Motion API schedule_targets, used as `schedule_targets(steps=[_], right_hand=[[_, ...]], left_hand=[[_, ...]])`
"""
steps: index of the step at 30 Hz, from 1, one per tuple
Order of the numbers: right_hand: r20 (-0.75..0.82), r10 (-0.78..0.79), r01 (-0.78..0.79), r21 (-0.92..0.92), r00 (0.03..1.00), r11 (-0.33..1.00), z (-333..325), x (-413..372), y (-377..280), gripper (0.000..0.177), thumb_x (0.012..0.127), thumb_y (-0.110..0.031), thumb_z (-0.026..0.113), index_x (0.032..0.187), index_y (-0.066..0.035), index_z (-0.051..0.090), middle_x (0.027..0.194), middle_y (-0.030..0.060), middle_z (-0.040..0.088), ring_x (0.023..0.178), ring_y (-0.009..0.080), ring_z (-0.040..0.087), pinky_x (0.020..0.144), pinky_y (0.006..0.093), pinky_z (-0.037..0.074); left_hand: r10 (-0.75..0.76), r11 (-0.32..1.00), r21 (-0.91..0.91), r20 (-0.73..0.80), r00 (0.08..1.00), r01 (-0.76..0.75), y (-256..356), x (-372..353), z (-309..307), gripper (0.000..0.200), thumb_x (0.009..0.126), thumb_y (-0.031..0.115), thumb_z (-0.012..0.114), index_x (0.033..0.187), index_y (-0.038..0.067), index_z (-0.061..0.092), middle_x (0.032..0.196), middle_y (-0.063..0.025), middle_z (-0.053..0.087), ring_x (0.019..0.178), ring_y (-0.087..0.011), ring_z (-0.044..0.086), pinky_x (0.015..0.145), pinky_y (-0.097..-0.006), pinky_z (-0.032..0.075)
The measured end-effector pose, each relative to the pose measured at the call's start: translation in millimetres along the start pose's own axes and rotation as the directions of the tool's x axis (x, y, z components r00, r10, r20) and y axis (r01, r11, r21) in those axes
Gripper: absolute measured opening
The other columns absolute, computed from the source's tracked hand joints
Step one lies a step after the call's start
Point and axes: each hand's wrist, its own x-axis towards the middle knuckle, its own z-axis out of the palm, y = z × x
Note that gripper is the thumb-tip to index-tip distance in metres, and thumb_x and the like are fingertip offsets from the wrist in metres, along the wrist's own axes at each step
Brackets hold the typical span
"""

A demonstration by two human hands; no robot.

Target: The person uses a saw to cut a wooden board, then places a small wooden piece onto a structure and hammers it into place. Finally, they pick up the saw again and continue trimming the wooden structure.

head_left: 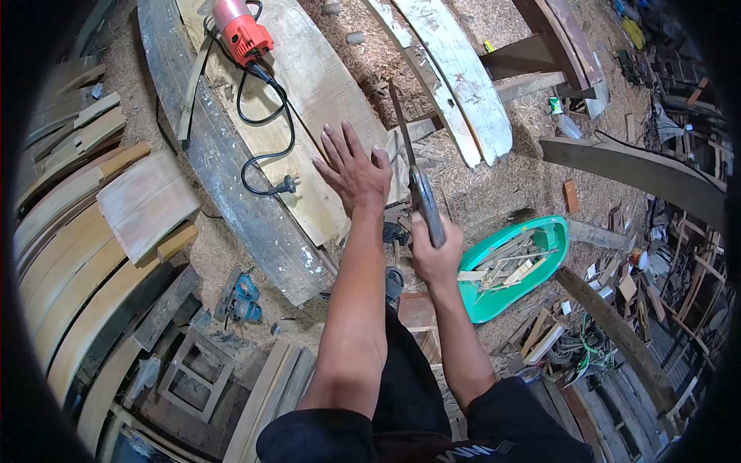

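My left hand (pixel 356 171) lies with its fingers spread over the end of a pale wooden board (pixel 324 69) on the workbench planks. In my right hand (pixel 437 251) is the grip of a hand saw (pixel 419 181), its long narrow blade pointing up and away, seen nearly edge-on. The blade passes just right of the board's end. Farther up the board rests a red power tool (pixel 243 35), and its black cord (pixel 287 116) loops down to a plug (pixel 287 185) left of my left hand.
A green tub (pixel 494 309) of wood offcuts stands right of my right arm. A blue power tool (pixel 245 297) sits on the ground at left. Curved timbers (pixel 85 309) are stacked along the left side. White-painted planks (pixel 455 69) lie beyond the saw, over ground strewn with shavings.
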Motion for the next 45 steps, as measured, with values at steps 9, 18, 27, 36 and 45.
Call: schedule_targets(steps=[9, 18, 27, 36, 45], right_hand=[[0.048, 0.005, -0.003, -0.043, 0.999, 0.999, -18.1, -39.2, 28.6, 0.024, 0.089, -0.011, 0.065, 0.07, -0.002, 0.053, 0.054, 0.0021, 0.042, 0.052, 0.0059, 0.038, 0.047, 0.0298, 0.034], [0.001, 0.047, -0.047, 0.018, 0.999, 0.999, -12.7, -47.1, 21.5, 0.019, 0.087, -0.012, 0.066, 0.073, 0.0, 0.058, 0.054, 0.0104, 0.047, 0.05, 0.0111, 0.046, 0.049, 0.0345, 0.041], [0.05, 0.024, -0.019, -0.098, 0.998, 0.995, -13.8, -35.2, 23.4, 0.02, 0.087, -0.013, 0.065, 0.074, 0.002, 0.059, 0.054, 0.0089, 0.048, 0.05, 0.0097, 0.046, 0.048, 0.0324, 0.04], [0.036, 0.105, -0.103, -0.04, 0.994, 0.994, 3.1, -10.1, 18.9, 0.021, 0.089, -0.011, 0.064, 0.072, 0.0, 0.057, 0.056, 0.0016, 0.046, 0.052, 0.0067, 0.042, 0.048, 0.0308, 0.037], [0.039, 0.056, -0.055, -0.013, 0.998, 0.998, 8.8, -0.2, 21.3, 0.022, 0.089, -0.011, 0.063, 0.073, 0.001, 0.056, 0.056, 0.0044, 0.047, 0.052, 0.0078, 0.043, 0.049, 0.0313, 0.037]], left_hand=[[-0.003, 1.0, 0.003, 0.001, 1.0, 0.003, -2.0, 0.3, 4.6, 0.076, 0.09, 0.042, 0.045, 0.157, 0.012, 0.027, 0.164, -0.0193, 0.017, 0.153, -0.0305, 0.014, 0.119, -0.0624, 0.007], [-0.002, 0.999, 0.041, 0.01, 1.0, 0.002, -1.6, 0.2, 3.6, 0.075, 0.09, 0.041, 0.045, 0.156, 0.011, 0.027, 0.164, -0.0175, 0.019, 0.152, -0.0305, 0.015, 0.119, -0.0617, 0.008], [0.01, 1.0, 0.016, 0.008, 1.0, -0.01, -1.2, -3.3, -0.1, 0.074, 0.091, 0.039, 0.049, 0.156, 0.009, 0.028, 0.163, -0.0203, 0.02, 0.152, -0.031, 0.015, 0.119, -0.0608, 0.006], [-0.002, 1.0, 0.011, 0.01, 1.0, 0.002, -1.0, -0.1, 3.7, 0.075, 0.091, 0.041, 0.045, 0.157, 0.01, 0.026, 0.164, -0.019, 0.016, 0.153, -0.0302, 0.013, 0.119, -0.0621, 0.005], [0.001, 1.0, 0.014, 0.004, 1.0, -0.001, -1.3, -3.1, -0.9, 0.073, 0.092, 0.039, 0.048, 0.156, 0.01, 0.028, 0.163, -0.0199, 0.019, 0.152, -0.0314, 0.017, 0.119, -0.0606, 0.007]])
